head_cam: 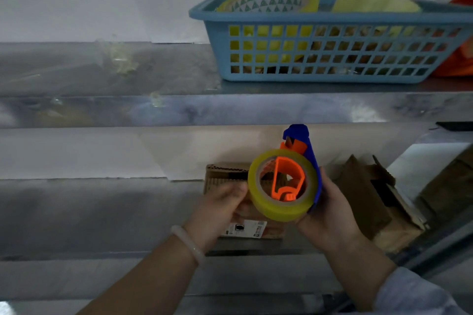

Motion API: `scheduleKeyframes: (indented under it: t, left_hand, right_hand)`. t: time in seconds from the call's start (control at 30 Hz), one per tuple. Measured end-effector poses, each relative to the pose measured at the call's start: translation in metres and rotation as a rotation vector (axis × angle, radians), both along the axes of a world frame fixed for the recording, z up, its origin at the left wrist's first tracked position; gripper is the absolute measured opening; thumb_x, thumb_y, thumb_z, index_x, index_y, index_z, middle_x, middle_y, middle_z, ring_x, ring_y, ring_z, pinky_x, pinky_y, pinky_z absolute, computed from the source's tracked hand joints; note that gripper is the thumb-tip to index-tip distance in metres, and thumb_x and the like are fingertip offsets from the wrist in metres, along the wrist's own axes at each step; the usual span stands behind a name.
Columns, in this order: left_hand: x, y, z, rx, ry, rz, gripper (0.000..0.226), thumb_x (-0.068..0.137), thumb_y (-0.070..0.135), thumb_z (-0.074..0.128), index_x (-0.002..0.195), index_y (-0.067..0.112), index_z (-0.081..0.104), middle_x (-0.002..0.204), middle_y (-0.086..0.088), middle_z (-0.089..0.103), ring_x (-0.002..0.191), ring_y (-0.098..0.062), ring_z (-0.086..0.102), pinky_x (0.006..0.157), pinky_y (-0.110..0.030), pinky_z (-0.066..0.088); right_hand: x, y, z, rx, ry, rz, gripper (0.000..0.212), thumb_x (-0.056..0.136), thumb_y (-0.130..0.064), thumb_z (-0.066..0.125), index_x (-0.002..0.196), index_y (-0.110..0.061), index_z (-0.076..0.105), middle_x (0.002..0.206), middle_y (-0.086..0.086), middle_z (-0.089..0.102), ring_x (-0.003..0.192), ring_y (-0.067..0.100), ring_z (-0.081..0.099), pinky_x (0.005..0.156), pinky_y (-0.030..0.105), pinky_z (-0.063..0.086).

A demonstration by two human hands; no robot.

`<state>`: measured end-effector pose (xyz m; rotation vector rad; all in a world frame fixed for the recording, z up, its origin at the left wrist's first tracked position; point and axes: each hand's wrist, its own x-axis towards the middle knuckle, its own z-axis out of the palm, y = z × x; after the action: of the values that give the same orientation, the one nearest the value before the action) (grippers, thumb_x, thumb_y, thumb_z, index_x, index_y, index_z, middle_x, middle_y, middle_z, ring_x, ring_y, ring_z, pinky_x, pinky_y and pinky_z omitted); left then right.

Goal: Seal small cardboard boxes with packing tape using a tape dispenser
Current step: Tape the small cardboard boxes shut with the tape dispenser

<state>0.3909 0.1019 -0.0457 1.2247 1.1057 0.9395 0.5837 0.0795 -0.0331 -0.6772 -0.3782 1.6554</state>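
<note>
A blue and orange tape dispenser (302, 146) carries a roll of yellowish clear tape (279, 208). My right hand (330, 215) grips the dispenser from the right side. My left hand (220, 207) touches the roll's left edge with its fingertips. Behind and below the roll lies a small cardboard box (222, 176) with a white label (245, 229) on the metal table; both hands partly hide it.
An open, flattened cardboard box (371, 194) lies to the right. A metal shelf (179, 110) above holds a blue plastic basket (332, 46) with tape rolls (271, 2). Something orange (460, 59) sits at the far right of the shelf.
</note>
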Motion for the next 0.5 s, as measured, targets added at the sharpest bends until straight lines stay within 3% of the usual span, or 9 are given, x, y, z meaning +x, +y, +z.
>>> scheduleKeyframes:
  t: [0.07, 0.13, 0.17, 0.23, 0.3, 0.4, 0.5]
  left_hand:
    - [-0.01, 0.014, -0.001, 0.414, 0.348, 0.152, 0.011, 0.086, 0.037, 0.067, 0.097, 0.038, 0.068, 0.093, 0.006, 0.068, 0.089, -0.005, 0.062, 0.078, -0.017, 0.046]
    - [-0.021, 0.03, -0.002, 0.772, 0.599, 0.212, 0.032, 0.081, 0.039, 0.067, 0.113, 0.033, 0.066, 0.104, 0.006, 0.063, 0.098, -0.005, 0.055, 0.088, -0.016, 0.04]
    - [-0.025, 0.039, -0.005, 0.855, 0.741, 0.175, 0.044, 0.081, 0.043, 0.066, 0.123, 0.03, 0.062, 0.116, 0.005, 0.062, 0.109, -0.009, 0.052, 0.096, -0.02, 0.037]
    - [-0.032, 0.055, -0.015, 0.808, 0.981, 0.0, 0.059, 0.085, 0.053, 0.06, 0.139, 0.032, 0.047, 0.144, 0.007, 0.044, 0.134, -0.016, 0.034, 0.112, -0.029, 0.025]
    - [-0.036, 0.065, -0.028, 0.663, 1.055, -0.153, 0.057, 0.089, 0.058, 0.05, 0.141, 0.037, 0.041, 0.152, 0.012, 0.032, 0.143, -0.014, 0.018, 0.118, -0.032, 0.015]
    - [-0.041, 0.07, -0.04, 0.695, 1.0, -0.153, 0.046, 0.09, 0.056, 0.049, 0.133, 0.04, 0.053, 0.146, 0.015, 0.042, 0.138, -0.013, 0.029, 0.115, -0.033, 0.02]
    - [-0.053, 0.068, -0.043, 0.81, 0.978, -0.132, 0.043, 0.089, 0.058, 0.047, 0.127, 0.04, 0.059, 0.137, 0.015, 0.051, 0.128, -0.014, 0.041, 0.11, -0.03, 0.026]
  right_hand:
    - [0.01, 0.004, 0.002, 0.03, -0.079, -0.012, 0.052, 0.092, -0.039, 0.046, 0.135, -0.011, 0.054, 0.132, 0.018, 0.058, 0.119, 0.034, 0.058, 0.091, 0.05, 0.053]
    - [0.021, 0.008, 0.003, 0.079, -0.174, -0.009, 0.051, 0.092, -0.035, 0.046, 0.139, -0.017, 0.048, 0.135, 0.017, 0.056, 0.121, 0.036, 0.057, 0.093, 0.051, 0.052]
    - [0.026, 0.01, 0.003, 0.098, -0.218, -0.01, 0.051, 0.091, -0.033, 0.047, 0.14, -0.019, 0.048, 0.136, 0.017, 0.055, 0.122, 0.037, 0.055, 0.096, 0.053, 0.049]
    - [0.034, 0.015, 0.006, 0.128, -0.309, -0.008, 0.051, 0.089, -0.031, 0.048, 0.14, -0.019, 0.048, 0.136, 0.018, 0.055, 0.124, 0.039, 0.053, 0.103, 0.057, 0.041]
    - [0.038, 0.022, 0.011, 0.142, -0.417, 0.002, 0.052, 0.088, -0.031, 0.049, 0.139, -0.019, 0.048, 0.134, 0.018, 0.056, 0.122, 0.04, 0.053, 0.105, 0.058, 0.038]
    - [0.039, 0.032, 0.015, 0.135, -0.525, 0.044, 0.053, 0.086, -0.033, 0.051, 0.138, -0.02, 0.049, 0.131, 0.017, 0.059, 0.119, 0.039, 0.056, 0.103, 0.054, 0.042]
    - [0.033, 0.04, 0.019, 0.144, -0.558, 0.114, 0.053, 0.085, -0.035, 0.053, 0.135, -0.02, 0.052, 0.125, 0.015, 0.064, 0.111, 0.034, 0.062, 0.09, 0.044, 0.054]
